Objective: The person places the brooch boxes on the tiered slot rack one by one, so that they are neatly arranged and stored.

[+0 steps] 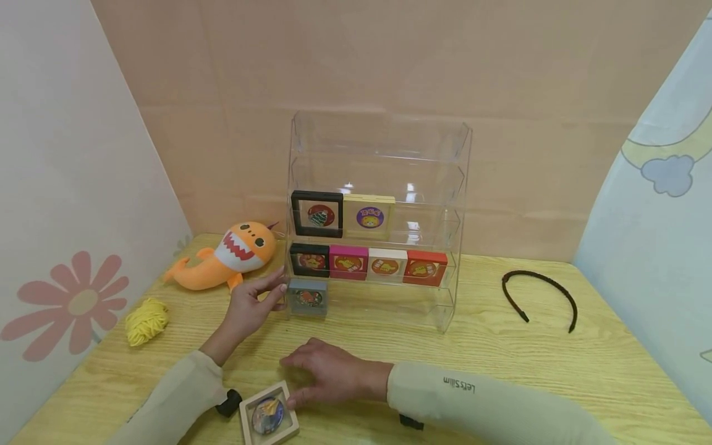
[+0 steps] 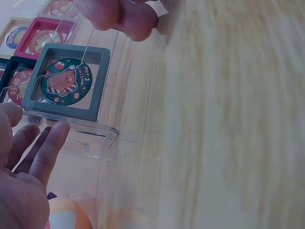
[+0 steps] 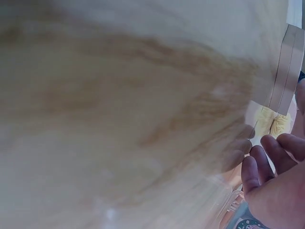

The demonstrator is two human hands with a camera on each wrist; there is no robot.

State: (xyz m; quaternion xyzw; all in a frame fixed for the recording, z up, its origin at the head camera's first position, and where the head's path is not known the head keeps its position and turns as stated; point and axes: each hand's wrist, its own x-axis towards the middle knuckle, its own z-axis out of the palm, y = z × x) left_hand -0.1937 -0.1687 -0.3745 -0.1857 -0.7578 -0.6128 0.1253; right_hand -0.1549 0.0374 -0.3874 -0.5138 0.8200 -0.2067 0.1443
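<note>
A clear tiered display rack [image 1: 378, 139] stands upright, several small framed badges in its tiers. On its lowest tier, at the left end, sits a grey frame [image 2: 71, 112] with a green round badge showing a bear. My left hand [image 1: 253, 312] is at the rack's left side, fingertips right by the grey frame; its fingers look relaxed in the left wrist view. My right hand [image 1: 334, 371] is low over the table, fingers spread apart from the thumb. Its thumb tip is at the right edge of a beige frame [image 1: 249, 423], which lies flat and holds a round badge.
On the wooden table [image 1: 517, 383], an orange shark plush [image 1: 206, 275] lies left of the rack, with a yellow yarn bundle [image 1: 147, 321] nearer the left edge. A dark braided headband [image 1: 542, 275] lies to the right. Fabric-like walls close off the back and both sides.
</note>
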